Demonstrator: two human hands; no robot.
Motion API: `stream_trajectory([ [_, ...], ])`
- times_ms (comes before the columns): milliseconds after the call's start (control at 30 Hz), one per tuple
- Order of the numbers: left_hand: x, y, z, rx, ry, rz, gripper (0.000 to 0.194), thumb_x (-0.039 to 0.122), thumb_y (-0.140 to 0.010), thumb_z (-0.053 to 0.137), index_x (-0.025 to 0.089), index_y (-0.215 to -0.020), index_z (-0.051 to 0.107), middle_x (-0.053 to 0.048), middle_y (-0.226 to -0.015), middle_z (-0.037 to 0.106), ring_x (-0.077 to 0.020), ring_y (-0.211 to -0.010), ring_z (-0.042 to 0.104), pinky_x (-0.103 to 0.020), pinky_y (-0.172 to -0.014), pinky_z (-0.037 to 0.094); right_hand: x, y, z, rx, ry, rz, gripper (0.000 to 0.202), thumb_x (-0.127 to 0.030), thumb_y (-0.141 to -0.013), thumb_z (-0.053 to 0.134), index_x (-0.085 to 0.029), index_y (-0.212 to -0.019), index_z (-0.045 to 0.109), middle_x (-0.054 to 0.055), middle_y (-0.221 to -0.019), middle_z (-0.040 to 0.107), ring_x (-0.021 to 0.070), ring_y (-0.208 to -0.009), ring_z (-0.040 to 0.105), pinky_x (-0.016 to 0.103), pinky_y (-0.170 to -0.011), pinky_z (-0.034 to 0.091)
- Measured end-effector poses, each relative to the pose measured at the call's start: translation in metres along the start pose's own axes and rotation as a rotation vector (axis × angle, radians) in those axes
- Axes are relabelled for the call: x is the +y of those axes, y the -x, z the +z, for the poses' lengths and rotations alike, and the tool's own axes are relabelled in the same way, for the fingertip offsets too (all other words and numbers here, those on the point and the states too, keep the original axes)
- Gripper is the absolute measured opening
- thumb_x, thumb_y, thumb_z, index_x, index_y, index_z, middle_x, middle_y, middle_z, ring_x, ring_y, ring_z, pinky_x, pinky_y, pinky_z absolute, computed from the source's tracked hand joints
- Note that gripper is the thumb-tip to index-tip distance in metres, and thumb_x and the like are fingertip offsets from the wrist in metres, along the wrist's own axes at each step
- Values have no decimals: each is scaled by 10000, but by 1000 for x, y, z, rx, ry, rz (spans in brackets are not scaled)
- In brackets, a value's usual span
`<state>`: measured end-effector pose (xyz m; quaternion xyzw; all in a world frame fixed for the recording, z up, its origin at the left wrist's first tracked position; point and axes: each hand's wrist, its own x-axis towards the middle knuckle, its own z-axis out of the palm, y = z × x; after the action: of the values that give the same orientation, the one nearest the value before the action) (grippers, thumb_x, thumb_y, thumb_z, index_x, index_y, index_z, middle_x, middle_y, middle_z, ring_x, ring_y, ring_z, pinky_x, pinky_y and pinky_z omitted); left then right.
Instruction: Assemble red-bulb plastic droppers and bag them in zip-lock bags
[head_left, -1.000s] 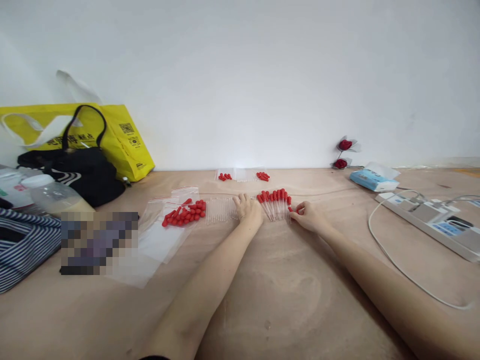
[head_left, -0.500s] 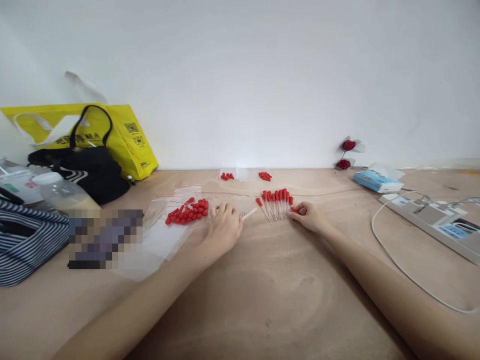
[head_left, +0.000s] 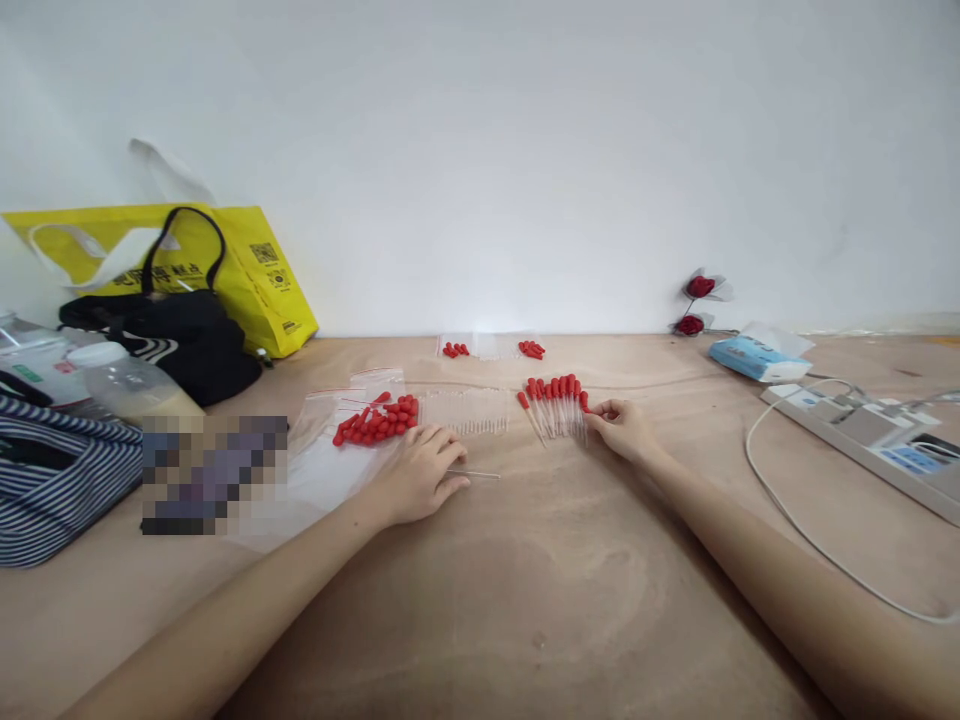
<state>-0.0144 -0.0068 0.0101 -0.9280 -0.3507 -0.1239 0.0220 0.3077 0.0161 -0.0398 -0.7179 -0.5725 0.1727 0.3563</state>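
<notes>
My left hand [head_left: 424, 472] holds a thin clear glass tube [head_left: 484, 475] that points right over the table, its fingers closed round it. Just behind lies a row of clear tubes [head_left: 469, 410]. A pile of red rubber bulbs [head_left: 375, 420] rests on clear plastic bags beside that hand. My right hand [head_left: 619, 430] is at the right end of a row of red-capped droppers [head_left: 559, 405], thumb and forefinger pinched at the last one's red cap [head_left: 584, 400].
Small bags with red bulbs [head_left: 531, 349] lie by the wall. At left stand a yellow bag [head_left: 262, 290], a black bag [head_left: 195, 340], a bottle [head_left: 135, 385] and a striped bag [head_left: 60, 490]. Tissues [head_left: 757, 357], a power strip [head_left: 870, 440] and its cable are at right.
My left hand has drawn back from the row of clear tubes, toward me and left, with one tube in it. My right hand has hardly moved.
</notes>
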Motion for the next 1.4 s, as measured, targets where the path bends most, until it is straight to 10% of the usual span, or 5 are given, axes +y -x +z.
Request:
stream_trajectory([
  [167,14,-8,13,-7,147,-151,98,291,-780,537,193,-771,529,-4,-848,563,-185,-853,489,-333,-763,292,-28,26,6,210,-75,-286,198,-341,-714,537,-159,-753,604,43,-693,569,157,-639,518,280,-611,422],
  [433,24,-2,24,196,167,-253,96,217,-828,458,189,-755,514,15,-765,623,-162,-778,528,-384,-819,235,-72,67,42,-120,-82,-823,133,-224,-788,524,-200,-899,592,48,-812,625,179,-768,532,341,-720,406],
  [1400,28,-2,22,367,-29,-6,228,206,-842,422,261,-800,639,8,-643,618,-151,-687,493,-367,-743,241,-78,67,45,-167,-234,-938,123,-268,-817,505,-186,-781,589,34,-681,610,149,-659,505,290,-637,420],
])
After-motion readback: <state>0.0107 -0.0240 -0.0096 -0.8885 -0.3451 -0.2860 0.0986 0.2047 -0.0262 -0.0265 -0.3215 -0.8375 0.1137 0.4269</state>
